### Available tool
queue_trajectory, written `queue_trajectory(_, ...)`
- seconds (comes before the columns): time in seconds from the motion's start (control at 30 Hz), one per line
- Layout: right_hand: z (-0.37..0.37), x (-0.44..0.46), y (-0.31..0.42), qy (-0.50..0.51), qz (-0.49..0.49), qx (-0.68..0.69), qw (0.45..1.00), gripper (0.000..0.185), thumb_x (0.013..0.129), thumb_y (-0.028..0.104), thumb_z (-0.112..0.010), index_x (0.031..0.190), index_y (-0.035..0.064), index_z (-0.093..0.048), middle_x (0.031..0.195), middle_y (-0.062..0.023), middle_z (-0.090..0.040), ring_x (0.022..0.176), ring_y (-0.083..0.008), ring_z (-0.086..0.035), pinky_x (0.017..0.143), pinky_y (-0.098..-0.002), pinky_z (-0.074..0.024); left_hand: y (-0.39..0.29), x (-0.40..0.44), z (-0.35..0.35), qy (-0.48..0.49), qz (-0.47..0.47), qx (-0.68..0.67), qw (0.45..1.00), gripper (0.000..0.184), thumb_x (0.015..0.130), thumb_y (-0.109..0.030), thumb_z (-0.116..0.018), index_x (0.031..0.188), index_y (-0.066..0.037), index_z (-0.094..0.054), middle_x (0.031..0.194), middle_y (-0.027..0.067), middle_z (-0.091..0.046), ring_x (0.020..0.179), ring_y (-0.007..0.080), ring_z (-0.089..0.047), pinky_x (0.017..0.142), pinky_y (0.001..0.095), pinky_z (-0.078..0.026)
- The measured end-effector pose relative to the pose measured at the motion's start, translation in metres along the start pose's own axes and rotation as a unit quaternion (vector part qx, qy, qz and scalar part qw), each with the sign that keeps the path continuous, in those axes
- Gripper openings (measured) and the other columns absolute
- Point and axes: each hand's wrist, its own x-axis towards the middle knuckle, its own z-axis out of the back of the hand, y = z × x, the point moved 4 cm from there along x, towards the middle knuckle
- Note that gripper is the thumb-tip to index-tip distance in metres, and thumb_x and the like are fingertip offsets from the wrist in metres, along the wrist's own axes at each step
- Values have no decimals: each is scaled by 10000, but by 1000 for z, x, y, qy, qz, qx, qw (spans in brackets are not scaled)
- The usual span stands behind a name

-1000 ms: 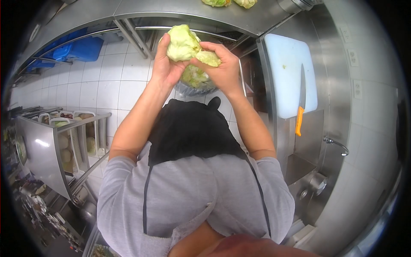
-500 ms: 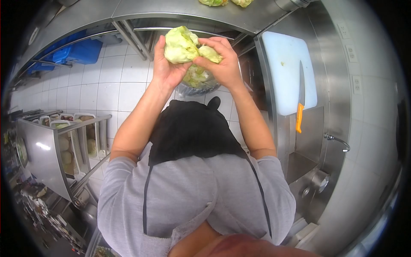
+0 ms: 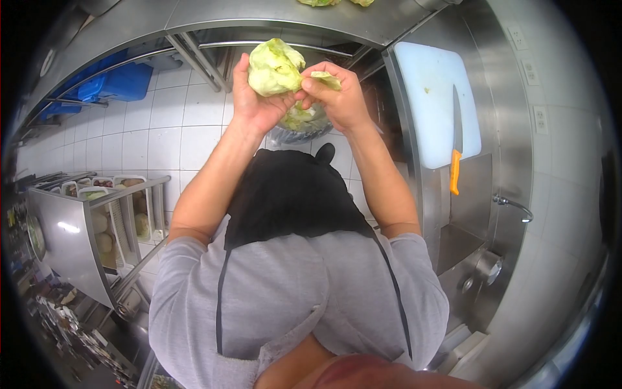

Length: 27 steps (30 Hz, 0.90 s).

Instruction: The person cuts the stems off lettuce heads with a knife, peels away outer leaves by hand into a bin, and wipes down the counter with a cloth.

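A pale green head of lettuce (image 3: 275, 67) rests in my left hand (image 3: 254, 107), whose fingers curl round its underside and left side. My right hand (image 3: 340, 100) pinches a small lettuce leaf (image 3: 326, 80) between thumb and fingers, close against the right side of the head. Whether that leaf is still joined to the head I cannot tell. Below both hands, a bin lined with a clear plastic bag (image 3: 291, 135) holds loose lettuce leaves (image 3: 304, 117); my wrists and apron partly hide it.
To the right, a white cutting board (image 3: 431, 104) bears a knife with an orange handle (image 3: 455, 174), near a tap (image 3: 512, 205). More lettuce (image 3: 319, 2) lies on the steel counter (image 3: 272, 14) ahead. Blue containers (image 3: 116, 83) and a rack of food tubs (image 3: 120, 185) are at left.
My right hand has closed in and turned, and the leaf in it now shows as a smaller, folded piece. The left hand and lettuce head have barely moved.
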Motion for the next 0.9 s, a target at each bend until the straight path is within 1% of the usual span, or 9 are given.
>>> queue_trajectory(0.2, 3, 2, -12, -98, -17, 84, 991, 170, 910, 57, -711, 1053, -25, -671, 916, -111, -704, 726, -175, -695, 615, -291, -566, -1, 5, 6, -46, -39, 5, 998, 669, 956, -650, -488, 1324, -96, -555, 1262, 121, -614, 1166, 275, -585, 953, 435, -500)
queue_trajectory(0.3, -4, 2, -7, -79, 82, -110, 987, 232, 871, 60, -737, 1086, -4, -677, 919, -102, -720, 744, -185, -705, 644, -302, -563, -3, 2, 1, -65, -64, 11, 996, 638, 965, -627, -512, 1320, -99, -561, 1250, 107, -622, 1164, 258, -590, 952, 422, -507)
queue_trajectory(0.4, -12, 2, 7, -92, 283, -367, 882, 232, 877, 36, -738, 1101, 2, -689, 913, -73, -724, 744, -113, -675, 668, -245, -538, -5, 0, -1, -100, -69, 29, 992, 609, 970, -606, -529, 1312, -104, -568, 1235, 90, -631, 1143, 244, -599, 935, 411, -518)
queue_trajectory(0.5, -6, 3, 11, -60, 340, -474, 810, 200, 868, 46, -747, 1058, -2, -706, 887, -62, -724, 705, -85, -662, 658, -228, -529, -5, 3, 7, -113, -51, 39, 991, 592, 968, -596, -539, 1302, -109, -575, 1234, 80, -632, 1130, 232, -600, 918, 401, -519)
queue_trajectory(0.6, 2, 7, -2, -56, 196, -352, 914, 150, 857, 58, -760, 982, -13, -717, 854, -84, -715, 645, -118, -665, 604, -239, -528, -5, 4, 11, -109, -29, 38, 993, 583, 965, -592, -540, 1297, -114, -578, 1245, 79, -628, 1136, 226, -592, 922, 394, -505)
queue_trajectory(0.67, 7, 11, -2, -48, 74, -153, 984, 154, 854, 59, -763, 976, -15, -704, 831, -96, -703, 620, -137, -661, 560, -250, -522, -6, 4, 12, -103, -20, 35, 994, 580, 963, -591, -536, 1296, -117, -578, 1253, 79, -624, 1144, 223, -585, 929, 394, -492)
queue_trajectory(0.7, 8, 11, -4, -44, 9, -48, 998, 157, 852, 59, -764, 973, -16, -697, 820, -103, -697, 607, -146, -658, 538, -256, -519, -6, 3, 13, -100, -17, 34, 994, 580, 962, -590, -533, 1297, -118, -578, 1258, 78, -623, 1148, 222, -581, 932, 395, -486)
queue_trajectory(0.8, 16, 13, -7, -101, -4, 57, 993, 182, 852, 76, -769, 979, -14, -674, 790, -107, -679, 593, -153, -648, 496, -263, -507, -6, 3, 15, -92, -27, 40, 995, 595, 957, -597, -523, 1308, -119, -575, 1275, 81, -619, 1157, 226, -575, 942, 400, -473)
queue_trajectory(0.9, 20, 12, -16, -123, -49, 108, 985, 203, 877, 75, -736, 1047, 51, -628, 830, -83, -649, 633, -156, -624, 509, -263, -463, -6, 5, 22, -55, -19, 37, 998, 642, 933, -617, -533, 1332, -116, -565, 1296, 86, -613, 1162, 235, -572, 948, 406, -466)
